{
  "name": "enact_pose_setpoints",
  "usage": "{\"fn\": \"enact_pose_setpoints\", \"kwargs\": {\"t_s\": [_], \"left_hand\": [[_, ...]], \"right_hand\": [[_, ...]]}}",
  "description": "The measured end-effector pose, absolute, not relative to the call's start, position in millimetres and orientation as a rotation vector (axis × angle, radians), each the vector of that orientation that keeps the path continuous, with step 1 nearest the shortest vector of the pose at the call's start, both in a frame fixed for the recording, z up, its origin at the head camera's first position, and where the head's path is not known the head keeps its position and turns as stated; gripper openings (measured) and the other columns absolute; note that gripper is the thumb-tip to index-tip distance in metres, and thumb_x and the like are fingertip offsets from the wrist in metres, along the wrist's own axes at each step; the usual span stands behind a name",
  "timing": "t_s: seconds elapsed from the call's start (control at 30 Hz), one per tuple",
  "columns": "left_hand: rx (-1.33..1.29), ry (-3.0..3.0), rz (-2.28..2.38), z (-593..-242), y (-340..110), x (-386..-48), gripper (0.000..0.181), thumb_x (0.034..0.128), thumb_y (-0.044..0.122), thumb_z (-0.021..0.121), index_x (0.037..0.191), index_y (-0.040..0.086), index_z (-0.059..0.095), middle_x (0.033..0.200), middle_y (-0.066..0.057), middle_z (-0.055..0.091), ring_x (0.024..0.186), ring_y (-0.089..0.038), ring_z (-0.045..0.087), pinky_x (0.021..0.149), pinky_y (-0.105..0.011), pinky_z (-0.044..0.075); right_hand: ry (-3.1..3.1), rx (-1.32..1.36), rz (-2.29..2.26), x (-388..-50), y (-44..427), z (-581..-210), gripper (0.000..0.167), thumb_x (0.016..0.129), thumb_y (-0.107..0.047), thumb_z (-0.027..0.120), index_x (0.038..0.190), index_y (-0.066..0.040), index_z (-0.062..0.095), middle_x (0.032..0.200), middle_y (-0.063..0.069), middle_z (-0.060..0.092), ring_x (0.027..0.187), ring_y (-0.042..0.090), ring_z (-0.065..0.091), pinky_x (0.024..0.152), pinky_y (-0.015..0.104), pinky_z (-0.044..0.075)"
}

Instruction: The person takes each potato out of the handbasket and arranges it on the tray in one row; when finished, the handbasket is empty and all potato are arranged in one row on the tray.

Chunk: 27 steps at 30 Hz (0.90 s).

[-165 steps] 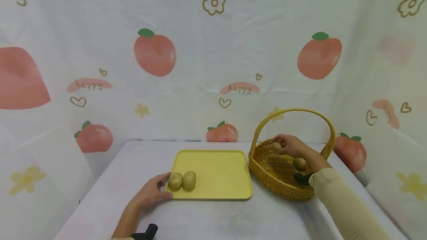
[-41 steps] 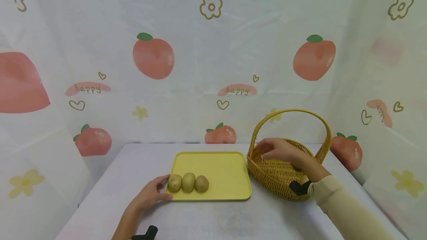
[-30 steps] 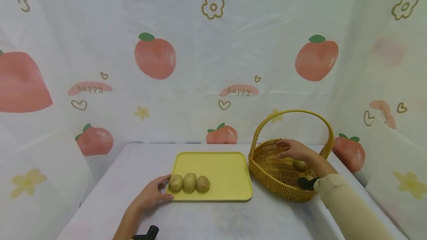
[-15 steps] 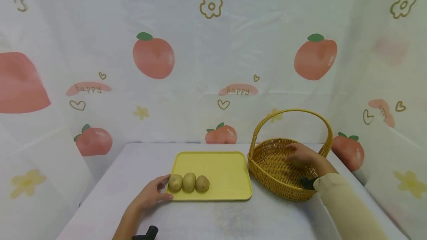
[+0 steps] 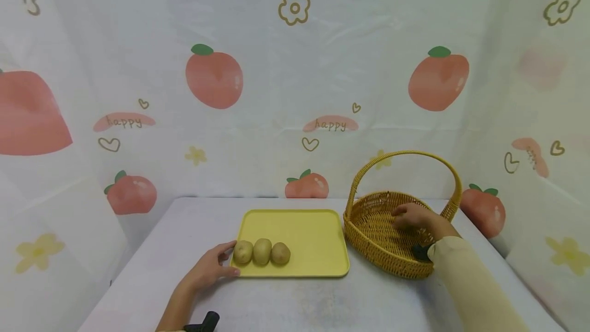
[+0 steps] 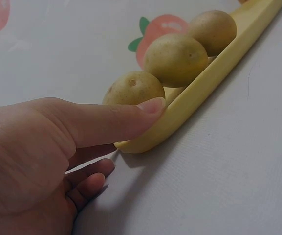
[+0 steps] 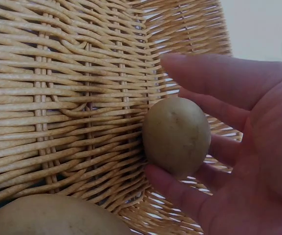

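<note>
My left hand (image 5: 209,268) holds the left front corner of the yellow tray (image 5: 313,240), its thumb on the rim in the left wrist view. Three potatoes stand in a row along the tray's front left: one by the hand (image 5: 243,252), a middle one (image 5: 262,251) and a browner one (image 5: 280,253). My right hand (image 5: 412,216) reaches into the wicker basket (image 5: 378,247). In the right wrist view its fingers spread around a potato (image 7: 176,137) against the woven wall, the thumb apart from it. Another potato (image 7: 53,218) lies nearer that camera.
The basket's tall arched handle (image 5: 405,152) rises over the right forearm. Tray and basket stand close together on a white-covered table (image 5: 295,301). A printed cloth backdrop (image 5: 267,158) hangs behind and at the sides.
Since the oldest frame a third potato has come from the basket onto the tray. Lately my right hand has moved right and down to a potato inside the basket. My left hand stays put.
</note>
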State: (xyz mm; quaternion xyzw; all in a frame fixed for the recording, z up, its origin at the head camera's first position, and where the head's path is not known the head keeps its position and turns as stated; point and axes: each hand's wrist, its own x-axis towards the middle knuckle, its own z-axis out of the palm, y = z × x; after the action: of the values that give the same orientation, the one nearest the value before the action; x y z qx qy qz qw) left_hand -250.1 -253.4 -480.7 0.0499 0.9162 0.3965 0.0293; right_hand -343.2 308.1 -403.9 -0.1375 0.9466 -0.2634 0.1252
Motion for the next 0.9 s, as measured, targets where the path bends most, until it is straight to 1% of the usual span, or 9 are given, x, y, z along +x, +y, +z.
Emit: {"fn": "enact_pose_setpoints", "kwargs": {"t_s": [0.07, 0.13, 0.2, 0.3, 0.37, 0.5, 0.7, 0.8, 0.9], "left_hand": [[0.160, 2.829, 1.218, -480.3, -253.5, -249.9, 0.084, 0.0667, 0.024, 0.089, 0.139, 0.004, 0.051, 0.129, -0.015, 0.056, 0.106, -0.028, 0.055, 0.091, -0.050, 0.045], [0.153, 2.826, 1.225, -480.5, -253.6, -249.7, 0.084, 0.0668, 0.024, 0.089, 0.140, 0.004, 0.051, 0.130, -0.015, 0.056, 0.107, -0.029, 0.056, 0.091, -0.050, 0.045], [0.152, 2.827, 1.223, -480.9, -253.6, -249.9, 0.085, 0.0666, 0.024, 0.089, 0.140, 0.004, 0.051, 0.132, -0.016, 0.055, 0.108, -0.030, 0.056, 0.092, -0.051, 0.045], [0.149, 2.823, 1.231, -482.0, -253.6, -250.5, 0.085, 0.0663, 0.025, 0.089, 0.140, 0.004, 0.051, 0.135, -0.017, 0.054, 0.110, -0.032, 0.056, 0.093, -0.051, 0.044], [0.161, 2.824, 1.236, -482.8, -253.5, -251.3, 0.085, 0.0658, 0.024, 0.089, 0.139, 0.003, 0.051, 0.135, -0.018, 0.053, 0.110, -0.032, 0.056, 0.093, -0.052, 0.044], [0.182, 2.824, 1.265, -484.2, -253.4, -251.8, 0.085, 0.0654, 0.023, 0.089, 0.138, 0.002, 0.052, 0.134, -0.018, 0.054, 0.109, -0.032, 0.056, 0.093, -0.051, 0.044], [0.167, 2.832, 1.254, -483.5, -252.6, -251.6, 0.085, 0.0648, 0.023, 0.090, 0.138, 0.003, 0.052, 0.133, -0.017, 0.055, 0.108, -0.030, 0.057, 0.092, -0.050, 0.045], [0.155, 2.835, 1.241, -483.0, -252.4, -252.1, 0.085, 0.0644, 0.023, 0.090, 0.138, 0.003, 0.052, 0.133, -0.017, 0.055, 0.108, -0.031, 0.057, 0.092, -0.051, 0.045], [0.153, 2.837, 1.239, -482.9, -252.8, -252.0, 0.085, 0.0643, 0.023, 0.090, 0.138, 0.003, 0.052, 0.133, -0.017, 0.055, 0.108, -0.031, 0.057, 0.092, -0.051, 0.045]], "right_hand": [[2.754, -0.406, -0.767, -343.9, 308.3, -404.0, 0.047, 0.086, -0.017, 0.070, 0.123, 0.010, 0.059, 0.125, 0.032, 0.054, 0.113, 0.049, 0.051, 0.090, 0.056, 0.044], [2.764, -0.402, -0.758, -344.7, 308.4, -404.2, 0.047, 0.083, -0.013, 0.073, 0.123, 0.009, 0.059, 0.125, 0.033, 0.053, 0.110, 0.046, 0.052, 0.089, 0.055, 0.045], [2.780, -0.405, -0.734, -345.9, 308.6, -405.1, 0.047, 0.080, -0.007, 0.073, 0.122, 0.009, 0.059, 0.124, 0.034, 0.053, 0.103, 0.041, 0.054, 0.084, 0.050, 0.046], [2.805, -0.372, -0.701, -346.7, 307.9, -405.9, 0.049, 0.077, 0.001, 0.072, 0.123, 0.007, 0.059, 0.121, 0.033, 0.054, 0.091, 0.032, 0.052, 0.075, 0.043, 0.046], [2.814, -0.346, -0.683, -346.4, 307.1, -406.1, 0.050, 0.075, 0.004, 0.070, 0.124, 0.006, 0.059, 0.114, 0.029, 0.057, 0.086, 0.029, 0.051, 0.071, 0.040, 0.045], [2.836, -0.326, -0.639, -344.6, 305.5, -405.1, 0.049, 0.075, 0.001, 0.070, 0.123, 0.004, 0.060, 0.105, 0.022, 0.060, 0.082, 0.028, 0.051, 0.068, 0.040, 0.044], [2.839, -0.395, -0.621, -344.0, 304.8, -406.2, 0.046, 0.076, -0.006, 0.073, 0.120, 0.004, 0.062, 0.106, 0.021, 0.060, 0.082, 0.027, 0.050, 0.069, 0.040, 0.043], [2.825, -0.460, -0.652, -345.3, 302.6, -407.2, 0.045, 0.075, -0.006, 0.074, 0.118, 0.003, 0.062, 0.102, 0.016, 0.060, 0.081, 0.026, 0.051, 0.067, 0.039, 0.044], [2.815, -0.526, -0.696, -347.1, 298.5, -405.4, 0.046, 0.076, -0.005, 0.075, 0.120, 0.002, 0.061, 0.100, 0.015, 0.060, 0.082, 0.026, 0.053, 0.066, 0.040, 0.045]]}}
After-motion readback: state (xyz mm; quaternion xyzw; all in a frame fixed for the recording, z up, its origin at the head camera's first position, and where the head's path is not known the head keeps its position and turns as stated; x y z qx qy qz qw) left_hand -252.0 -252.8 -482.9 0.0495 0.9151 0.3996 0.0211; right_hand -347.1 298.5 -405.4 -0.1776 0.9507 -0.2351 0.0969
